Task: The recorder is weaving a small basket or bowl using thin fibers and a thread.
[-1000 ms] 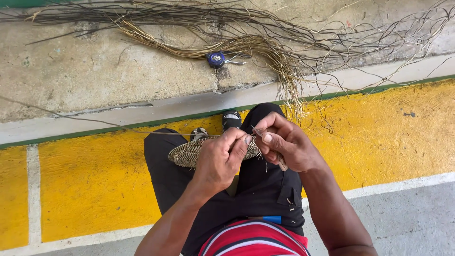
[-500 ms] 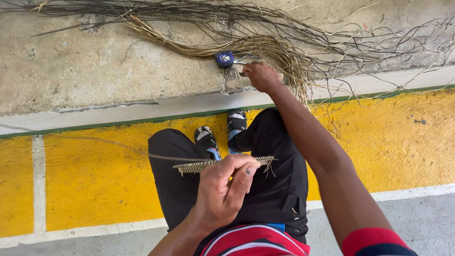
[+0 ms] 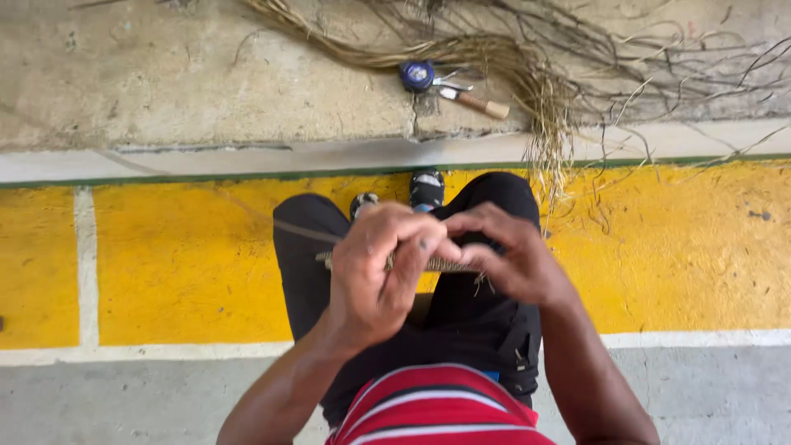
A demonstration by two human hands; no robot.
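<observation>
Both hands meet over the person's lap — the left hand [image 3: 375,276] and right hand [image 3: 503,259] each pinching a flat woven fibre strip [image 3: 445,265] between them. Beyond the feet, on the concrete ledge [image 3: 206,91], lie a wooden-handled tool [image 3: 476,102] and loose fibres [image 3: 527,74].

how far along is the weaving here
Done: a short flat woven strip exists. In hand: the left hand and right hand both pinch it over the lap. Left: a big bundle of loose fibres lies unused on the concrete ledge, beside a blue tape measure and wooden-handled tool.

Two hands [image 3: 445,264], one knife [image 3: 475,101], one tape measure [image 3: 417,75]
</observation>
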